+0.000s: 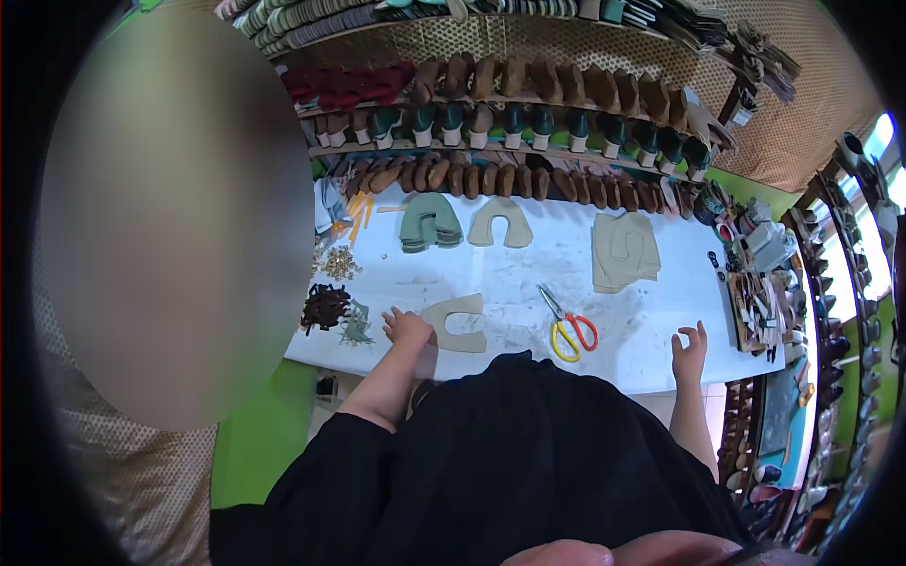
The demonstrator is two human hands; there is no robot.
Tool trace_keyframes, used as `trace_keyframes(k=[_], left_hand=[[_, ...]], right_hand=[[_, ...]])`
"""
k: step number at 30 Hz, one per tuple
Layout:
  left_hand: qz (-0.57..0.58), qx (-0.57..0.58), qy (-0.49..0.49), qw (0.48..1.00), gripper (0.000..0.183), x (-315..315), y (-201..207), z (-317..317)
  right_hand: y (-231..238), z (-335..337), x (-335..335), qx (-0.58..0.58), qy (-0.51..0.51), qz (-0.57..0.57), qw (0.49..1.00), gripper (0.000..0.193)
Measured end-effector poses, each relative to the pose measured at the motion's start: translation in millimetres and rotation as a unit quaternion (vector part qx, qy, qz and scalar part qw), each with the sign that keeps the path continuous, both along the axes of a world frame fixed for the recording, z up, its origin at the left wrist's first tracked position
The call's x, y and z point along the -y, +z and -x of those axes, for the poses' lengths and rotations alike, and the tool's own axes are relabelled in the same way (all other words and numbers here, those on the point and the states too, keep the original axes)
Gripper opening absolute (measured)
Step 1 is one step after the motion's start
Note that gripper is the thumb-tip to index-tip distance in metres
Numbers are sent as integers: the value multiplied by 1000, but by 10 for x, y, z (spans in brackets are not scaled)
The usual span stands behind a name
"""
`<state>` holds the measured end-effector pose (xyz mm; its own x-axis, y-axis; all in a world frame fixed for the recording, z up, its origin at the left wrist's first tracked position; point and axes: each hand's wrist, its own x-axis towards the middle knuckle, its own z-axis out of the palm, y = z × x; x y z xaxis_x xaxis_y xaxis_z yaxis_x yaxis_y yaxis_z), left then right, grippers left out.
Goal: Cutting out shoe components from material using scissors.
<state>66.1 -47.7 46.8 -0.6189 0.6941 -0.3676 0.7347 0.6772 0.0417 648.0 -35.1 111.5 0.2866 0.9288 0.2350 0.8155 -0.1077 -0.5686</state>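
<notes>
My left hand [409, 326] rests near the table's front edge with its fingers apart. Against its right side lies a beige U-shaped flat piece [466, 304], its slot facing right; whether the hand presses on it I cannot tell. Farther right, with fingers spread and nothing in them, my right hand [690, 355] is held at the front edge. Between the hands lie scissors [559, 316] with one yellow and one red handle, blades pointing away. Beyond are a stack of green U-shaped pieces [430, 206], a beige U-shaped piece [500, 208] and a stack of beige sheets [612, 274].
Left on the white table [510, 283] sit a dark brown pile [326, 307], green scraps [357, 324] and small gold-coloured bits [340, 262]. Shelves of shoes [453, 121] rise behind. A tool holder [755, 311] stands at right. A large blur covers the far left.
</notes>
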Motion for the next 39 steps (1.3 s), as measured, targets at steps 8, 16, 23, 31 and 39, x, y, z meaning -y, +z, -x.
trace_keyframes(k=[8,16,23,31,39], left_hand=[[-138,141,-50,979,48,-234,158,-85],[-367,102,-112,918,70,-435,1084,-35],[-365,149,-199,897,47,-144,1687,216],[-184,240,-355,884,31,-106,2247,170],[-315,148,-353,868,44,-604,882,155]], right_hand=[[-94,-347,92,7,-30,0,1000,18],[67,-268,-211,-14,-13,-38,999,16],[165,-51,-429,-3,64,-28,998,19],[43,36,-513,13,104,-19,994,20],[-145,491,-464,28,166,50,984,24]])
